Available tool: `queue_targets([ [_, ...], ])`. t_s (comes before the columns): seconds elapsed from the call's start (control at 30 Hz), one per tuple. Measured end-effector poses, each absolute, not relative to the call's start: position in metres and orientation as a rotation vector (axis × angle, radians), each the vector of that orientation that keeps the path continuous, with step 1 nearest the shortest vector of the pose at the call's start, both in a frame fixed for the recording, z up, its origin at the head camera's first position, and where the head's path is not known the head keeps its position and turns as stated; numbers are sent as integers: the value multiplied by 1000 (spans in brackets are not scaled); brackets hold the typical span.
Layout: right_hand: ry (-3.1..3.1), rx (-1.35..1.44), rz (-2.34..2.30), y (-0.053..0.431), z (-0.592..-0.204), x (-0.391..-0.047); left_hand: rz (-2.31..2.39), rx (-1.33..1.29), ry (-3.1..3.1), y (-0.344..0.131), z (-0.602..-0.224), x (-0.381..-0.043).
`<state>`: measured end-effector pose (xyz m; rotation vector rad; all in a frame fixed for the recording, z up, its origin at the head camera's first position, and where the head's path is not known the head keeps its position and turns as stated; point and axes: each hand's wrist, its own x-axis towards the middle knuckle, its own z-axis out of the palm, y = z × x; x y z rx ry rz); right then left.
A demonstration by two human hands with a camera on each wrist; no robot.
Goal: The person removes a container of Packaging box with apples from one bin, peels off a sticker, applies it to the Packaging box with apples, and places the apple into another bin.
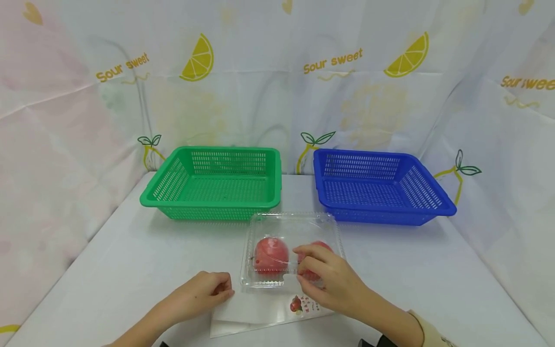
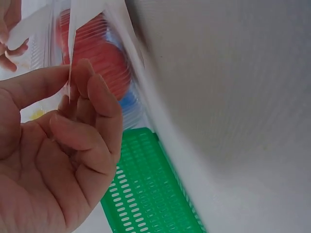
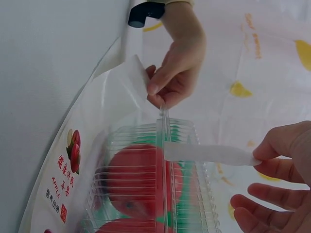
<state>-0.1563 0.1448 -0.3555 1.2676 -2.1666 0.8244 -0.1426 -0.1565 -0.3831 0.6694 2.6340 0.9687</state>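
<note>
A clear plastic clamshell box (image 1: 295, 218) stands shut on the white table. Inside it sit red apples, one on the left (image 1: 270, 254) and another on the right (image 1: 322, 246). Under and in front of the box lies a white sheet (image 1: 256, 308) printed with apples and red characters. My left hand (image 1: 201, 294) pinches an edge of this sheet between thumb and forefinger. My right hand (image 1: 331, 279) is over the front right of the box, pinching the end of a white strip (image 3: 209, 154). The strip's other end meets the box's rim in the right wrist view.
Behind the box, a green slotted basket (image 1: 210, 211) stands to the left and a blue one (image 1: 390, 210) to the right. A patterned cloth (image 1: 269, 86) with lemon prints hangs behind and along the sides of the table.
</note>
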Motion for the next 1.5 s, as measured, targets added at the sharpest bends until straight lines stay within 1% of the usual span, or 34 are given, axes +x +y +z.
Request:
queue_targets([
  [0.87, -2180, 1234, 810, 147, -358, -154, 741, 530, 2721, -156, -388, -138],
  [1.3, -2144, 1257, 795, 146, -358, -155, 593, 594, 2767, -153, -390, -140],
  [1.5, -2135, 1267, 788, 146, -357, -156, 549, 560, 2780, -152, -392, -141],
])
